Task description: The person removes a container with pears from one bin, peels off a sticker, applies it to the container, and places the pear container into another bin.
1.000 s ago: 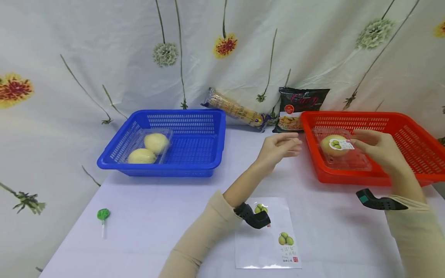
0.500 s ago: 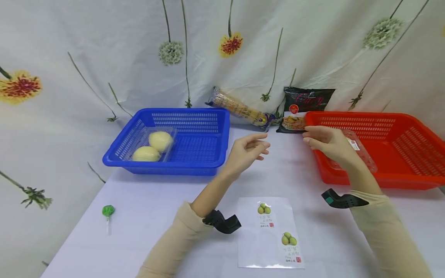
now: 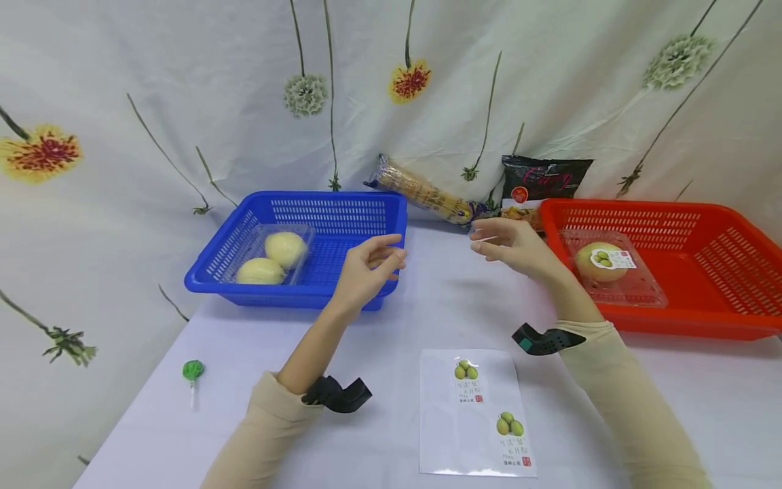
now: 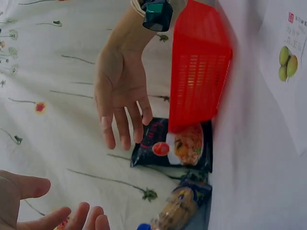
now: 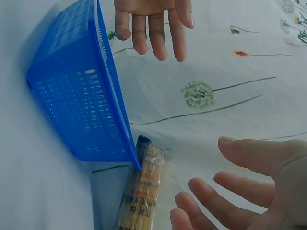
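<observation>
My left hand hovers by the front right corner of the blue basket, its fingers relaxed around nothing. Over the table between the two baskets, my right hand hangs just left of the red basket, loosely bent and holding nothing. In the red basket lies a clear plastic box with a round yellowish fruit bearing a pear-picture sticker. The blue basket holds another clear box with two pale yellow fruits. Both wrist views show bare palms and spread fingers.
A sticker sheet with pear pictures lies at the front middle of the table. A green lollipop is at the left. Behind stand a long noodle pack and a black curry noodle bag, against a flowered cloth.
Both hands have moved left. The right hand has left the stickered fruit in the red basket and come out over the table; the left hand has moved to the blue basket's corner.
</observation>
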`<state>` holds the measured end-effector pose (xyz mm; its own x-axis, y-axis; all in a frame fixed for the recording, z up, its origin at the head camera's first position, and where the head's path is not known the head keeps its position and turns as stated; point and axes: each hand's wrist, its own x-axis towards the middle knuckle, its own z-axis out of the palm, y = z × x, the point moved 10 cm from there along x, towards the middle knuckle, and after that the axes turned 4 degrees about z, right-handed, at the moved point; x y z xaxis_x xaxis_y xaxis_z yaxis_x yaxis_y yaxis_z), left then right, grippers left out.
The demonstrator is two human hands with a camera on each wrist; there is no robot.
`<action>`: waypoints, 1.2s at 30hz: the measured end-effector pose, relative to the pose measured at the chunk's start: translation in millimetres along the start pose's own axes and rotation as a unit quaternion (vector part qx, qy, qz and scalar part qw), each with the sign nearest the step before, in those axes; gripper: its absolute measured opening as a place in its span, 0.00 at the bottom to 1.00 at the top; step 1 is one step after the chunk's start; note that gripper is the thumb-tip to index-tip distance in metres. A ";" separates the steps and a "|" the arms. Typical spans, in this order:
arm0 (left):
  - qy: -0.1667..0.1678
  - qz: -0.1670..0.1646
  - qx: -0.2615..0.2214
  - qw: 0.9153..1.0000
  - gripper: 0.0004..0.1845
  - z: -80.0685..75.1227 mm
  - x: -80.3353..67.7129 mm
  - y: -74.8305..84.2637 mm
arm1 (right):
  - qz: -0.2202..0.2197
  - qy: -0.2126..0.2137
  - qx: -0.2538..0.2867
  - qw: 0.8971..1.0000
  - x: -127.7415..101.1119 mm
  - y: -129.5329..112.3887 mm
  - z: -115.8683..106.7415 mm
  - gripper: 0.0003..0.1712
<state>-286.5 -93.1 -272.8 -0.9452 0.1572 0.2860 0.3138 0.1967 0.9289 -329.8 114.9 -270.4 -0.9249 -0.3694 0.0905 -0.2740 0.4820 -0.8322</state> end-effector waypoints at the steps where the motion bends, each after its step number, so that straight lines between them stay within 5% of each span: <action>1: 0.009 0.000 0.005 1.000 0.21 -7.7 -1.6 -0.8 | 0.003 -0.005 0.010 1.000 3.6 -1.6 4.5 0.28; 8: 0.074 0.001 0.070 0.995 0.22 -63.2 -15.0 -8.6 | -0.010 -0.034 0.081 0.996 29.7 -23.1 38.0 0.29; 17: 0.169 -0.025 0.133 0.976 0.23 -136.3 -40.7 -20.9 | -0.006 -0.063 0.153 0.986 55.3 -38.2 83.4 0.30; 22: 0.226 -0.051 0.177 0.956 0.24 -181.0 -58.1 -26.7 | -0.007 -0.074 0.196 0.978 65.6 -45.8 106.6 0.31; 27: 0.247 -0.111 0.244 0.931 0.28 -214.1 -71.8 -36.6 | -0.001 -0.080 0.207 0.975 76.0 -57.0 132.5 0.32; 32: 0.255 -0.149 0.263 0.919 0.34 -261.4 -68.0 -79.7 | 0.011 -0.103 0.189 0.976 85.2 -65.9 161.0 0.34; 35: 0.246 -0.142 0.290 0.914 0.38 -317.0 -52.7 -143.0 | 0.022 -0.119 0.184 0.975 90.9 -69.7 176.2 0.36; 36: 0.234 -0.127 0.274 0.924 0.38 -322.6 -49.9 -146.1 | 0.024 -0.124 0.183 0.975 92.7 -71.4 180.3 0.36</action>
<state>-314.1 -441.8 -346.8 -0.8900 -0.3712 0.2648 -0.0462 0.6512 0.7575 -348.4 -97.0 -301.2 -0.8298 -0.5558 -0.0514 -0.0763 0.2042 -0.9759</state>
